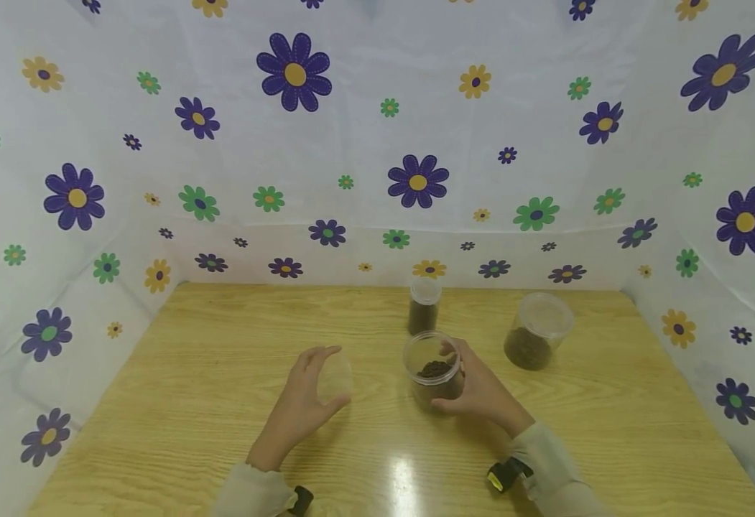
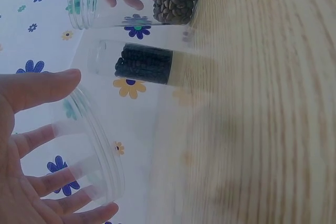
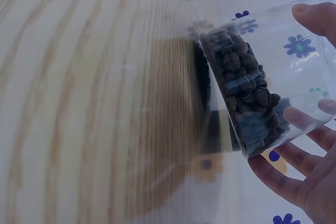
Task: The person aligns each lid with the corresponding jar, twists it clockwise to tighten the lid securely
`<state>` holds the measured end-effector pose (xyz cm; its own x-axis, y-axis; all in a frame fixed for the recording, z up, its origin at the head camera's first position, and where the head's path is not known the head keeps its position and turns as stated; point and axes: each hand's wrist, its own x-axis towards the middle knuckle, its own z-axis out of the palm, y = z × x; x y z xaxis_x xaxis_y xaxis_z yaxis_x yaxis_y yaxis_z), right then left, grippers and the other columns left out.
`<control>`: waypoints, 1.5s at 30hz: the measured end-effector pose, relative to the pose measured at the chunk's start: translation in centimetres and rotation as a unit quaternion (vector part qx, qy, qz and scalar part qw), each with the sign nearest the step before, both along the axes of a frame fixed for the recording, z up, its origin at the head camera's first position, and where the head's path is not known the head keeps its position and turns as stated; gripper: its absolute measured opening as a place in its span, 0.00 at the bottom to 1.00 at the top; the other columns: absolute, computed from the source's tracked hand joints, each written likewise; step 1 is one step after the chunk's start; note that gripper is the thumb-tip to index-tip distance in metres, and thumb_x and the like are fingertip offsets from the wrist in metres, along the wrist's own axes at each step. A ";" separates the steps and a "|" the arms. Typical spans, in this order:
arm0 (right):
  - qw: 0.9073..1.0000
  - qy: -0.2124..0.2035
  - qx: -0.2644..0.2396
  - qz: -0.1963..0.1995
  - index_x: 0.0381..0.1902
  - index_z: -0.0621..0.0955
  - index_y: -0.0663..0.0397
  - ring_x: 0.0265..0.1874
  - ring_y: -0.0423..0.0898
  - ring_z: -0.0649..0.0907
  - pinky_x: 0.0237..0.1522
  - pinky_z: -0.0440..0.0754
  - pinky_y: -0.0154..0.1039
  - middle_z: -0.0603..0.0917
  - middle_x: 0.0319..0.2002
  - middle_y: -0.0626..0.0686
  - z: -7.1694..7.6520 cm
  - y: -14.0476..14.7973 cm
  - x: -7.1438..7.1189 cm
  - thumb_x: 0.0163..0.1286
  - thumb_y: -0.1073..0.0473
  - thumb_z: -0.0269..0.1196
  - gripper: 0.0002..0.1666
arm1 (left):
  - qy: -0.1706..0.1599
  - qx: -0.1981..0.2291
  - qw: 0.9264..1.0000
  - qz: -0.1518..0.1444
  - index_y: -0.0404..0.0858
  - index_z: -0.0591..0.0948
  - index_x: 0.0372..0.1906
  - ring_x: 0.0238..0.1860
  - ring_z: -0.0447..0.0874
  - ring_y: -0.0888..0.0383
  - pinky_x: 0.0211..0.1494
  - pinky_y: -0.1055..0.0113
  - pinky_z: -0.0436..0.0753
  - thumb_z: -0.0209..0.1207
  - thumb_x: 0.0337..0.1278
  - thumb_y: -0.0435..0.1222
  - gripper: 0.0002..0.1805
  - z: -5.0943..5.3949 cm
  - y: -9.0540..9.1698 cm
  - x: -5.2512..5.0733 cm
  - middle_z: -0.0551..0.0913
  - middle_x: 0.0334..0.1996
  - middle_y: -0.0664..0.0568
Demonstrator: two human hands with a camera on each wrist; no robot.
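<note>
My left hand (image 1: 299,402) holds a clear round lid (image 2: 100,135) on edge, thumb on one side of the rim and fingers spread on the other. To its right, my right hand (image 1: 477,388) grips a clear, lidless jar (image 1: 438,395) from the side, thumb in front and fingers behind. Dark coffee beans (image 3: 241,85) fill the lower part of this jar. The jar leans a little, and its base looks raised off the wood in the right wrist view. A gap separates the lid from the jar.
Behind the held jar stands a slim clear canister (image 1: 424,309) with dark contents. A wider lidded jar (image 1: 535,334) of dark beans is at the right. Flower-printed white sheeting (image 1: 364,129) encloses the back and sides of the wooden table (image 1: 222,337).
</note>
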<state>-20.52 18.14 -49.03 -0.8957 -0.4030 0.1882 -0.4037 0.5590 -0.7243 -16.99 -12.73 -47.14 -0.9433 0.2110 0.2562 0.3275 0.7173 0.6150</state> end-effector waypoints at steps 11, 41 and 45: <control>1.000 -0.001 0.009 0.000 0.68 0.58 0.52 0.60 0.57 0.73 0.59 0.73 0.57 0.72 0.58 0.58 0.5 0.6 0.1 0.43 0.51 0.77 0.58 | -0.002 0.006 1.000 -0.007 0.44 0.66 0.66 0.63 0.66 0.40 0.59 0.44 0.74 0.71 0.43 0.39 0.41 0.1 0.6 -0.2 0.65 0.63 0.40; 0.968 0.141 0.206 -0.023 0.61 0.67 0.50 0.47 0.51 0.76 0.43 0.79 0.48 0.76 0.50 0.53 2.9 -2.1 0.6 0.35 0.42 0.75 0.54 | 0.014 0.041 0.998 -0.038 0.46 0.66 0.65 0.64 0.65 0.45 0.63 0.47 0.72 0.71 0.44 0.40 0.40 1.3 2.3 -0.6 0.66 0.62 0.45; 0.961 0.163 0.220 -0.032 0.61 0.67 0.50 0.47 0.53 0.76 0.40 0.80 0.48 0.75 0.50 0.54 2.8 -2.4 0.7 0.34 0.41 0.75 0.55 | 0.012 0.044 0.998 -0.042 0.45 0.66 0.65 0.64 0.65 0.44 0.63 0.46 0.72 0.70 0.45 0.40 0.40 1.6 2.4 -0.5 0.66 0.62 0.44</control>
<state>-19.82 15.77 -46.20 -0.8439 -0.4540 0.2860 -0.5234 0.8138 -0.2526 -17.51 -10.36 -45.56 -0.9167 0.2644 0.2996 0.3994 0.6303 0.6657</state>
